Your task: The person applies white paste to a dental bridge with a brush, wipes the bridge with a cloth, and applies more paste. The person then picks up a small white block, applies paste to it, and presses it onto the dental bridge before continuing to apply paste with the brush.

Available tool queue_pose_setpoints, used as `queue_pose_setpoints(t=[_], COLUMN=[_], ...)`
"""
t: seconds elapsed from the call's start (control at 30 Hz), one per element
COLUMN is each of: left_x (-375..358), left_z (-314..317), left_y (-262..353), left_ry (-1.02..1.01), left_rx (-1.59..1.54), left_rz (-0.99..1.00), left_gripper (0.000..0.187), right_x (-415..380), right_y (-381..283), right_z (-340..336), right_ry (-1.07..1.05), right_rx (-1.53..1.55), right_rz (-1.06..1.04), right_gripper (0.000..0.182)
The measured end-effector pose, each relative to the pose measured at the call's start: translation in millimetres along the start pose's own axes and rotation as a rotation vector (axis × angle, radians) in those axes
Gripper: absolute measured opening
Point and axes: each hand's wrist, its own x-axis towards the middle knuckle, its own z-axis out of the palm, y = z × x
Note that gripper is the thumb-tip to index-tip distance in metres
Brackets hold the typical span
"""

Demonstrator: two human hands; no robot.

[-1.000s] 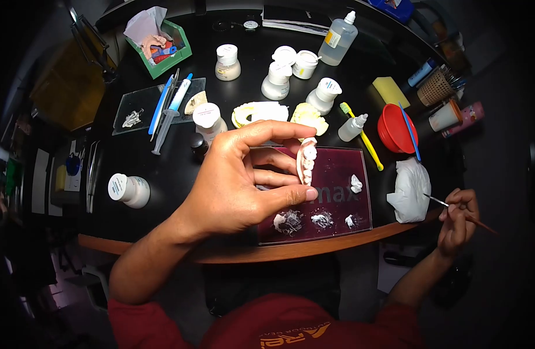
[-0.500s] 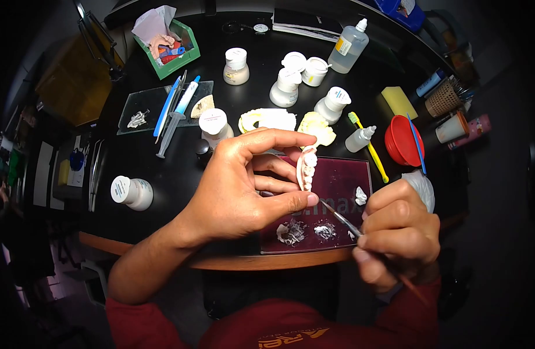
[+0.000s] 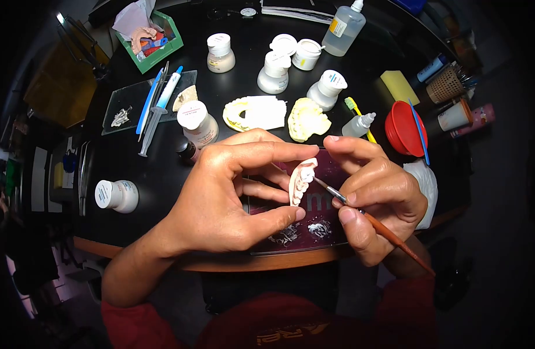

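Note:
A small pinkish-white dental model [image 3: 298, 185] with a row of teeth is held upright between the index finger and thumb of my left hand [image 3: 235, 192]. My right hand [image 3: 381, 200] grips a thin brush [image 3: 384, 231] with a reddish-brown handle and a metal collar. The brush tip points left and is at the model's right side, touching or nearly touching a whiter tooth. Below the hands lies a dark red slab [image 3: 331, 241], partly hidden by them, with smeared white paste [image 3: 320, 229] on it.
Behind my hands stand white-capped jars [image 3: 200, 125], two yellowish plaster models [image 3: 267, 112] and a dropper bottle [image 3: 358, 124]. At the right are a red bowl [image 3: 404, 129] and a white tissue [image 3: 425, 192]. A glass plate [image 3: 119, 104] with tools and a green bin [image 3: 173, 46] are back left.
My right hand has moved up and left, bringing the brush tip from below the model to its side. The model is turned slightly. The whole view has shifted a little.

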Motion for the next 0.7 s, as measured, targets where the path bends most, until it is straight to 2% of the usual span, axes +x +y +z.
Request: queue_pose_setpoints(t=[0.07, 0.17, 0.4, 0.7], left_x=[-0.4, -0.1, -0.1, 0.6], left_z=[-0.4, 0.3, -0.6, -2.0], left_y=[-0.9, -0.4, 3.3, 2.4], left_ry=[-0.008, -0.024, -0.052, -0.061], left_rx=[0.014, 0.018, -0.001, -0.036], left_rz=[0.008, 0.021, 0.001, -0.025], left_gripper=[0.059, 0.06, 0.06, 0.06], right_x=[-0.4, 1.9, -0.3, -2.5], right_y=[2.3, 8.1, 4.3, 3.1], right_z=[1.8, 8.8, 1.5, 3.9], right_ry=[0.008, 0.144, 0.0, 0.043], right_rx=[0.023, 0.007, -0.013, -0.054], right_rz=[-0.014, -0.082, -0.066, -0.055], right_gripper=[0.021, 0.022, 0.025, 0.026])
